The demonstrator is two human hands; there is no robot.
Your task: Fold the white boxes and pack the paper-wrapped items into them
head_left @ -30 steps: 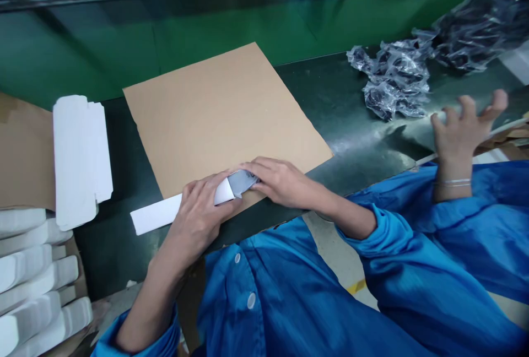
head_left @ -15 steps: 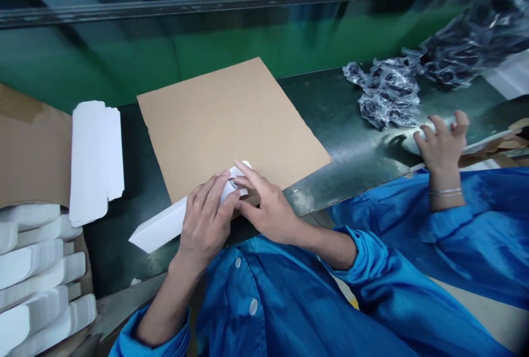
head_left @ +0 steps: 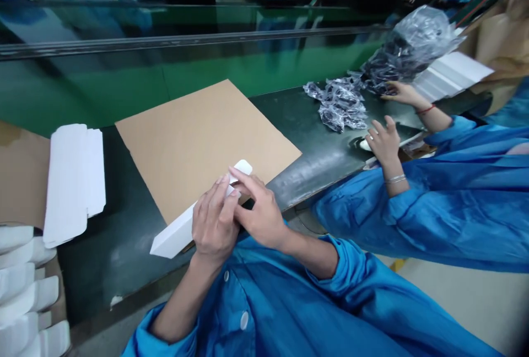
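A long, narrow white carton [head_left: 176,233] lies slantwise in my hands over the near edge of the bench. My left hand [head_left: 215,223] is wrapped round its body close to the upper end. At that end my right hand [head_left: 262,211] pinches around the opening, its index finger against a rounded white end flap [head_left: 243,168]. The flap sticks out past the fingers. Part of the carton's end is hidden behind both hands. Beneath and beyond them, a flat brown cardboard sheet [head_left: 202,136] rests on the dark green bench [head_left: 124,260].
A stack of flat white cartons [head_left: 74,180] leans at the left by a brown box [head_left: 22,175], above several folded white cartons [head_left: 28,296]. To the right lie plastic-wrapped dark items [head_left: 341,103]. A co-worker's hand [head_left: 384,145] rests near them; other people work beyond the green barrier [head_left: 198,76].
The camera view has swung right and up, bringing more co-workers into sight. My hands stay at the carton's end, where the flap now shows more fully.
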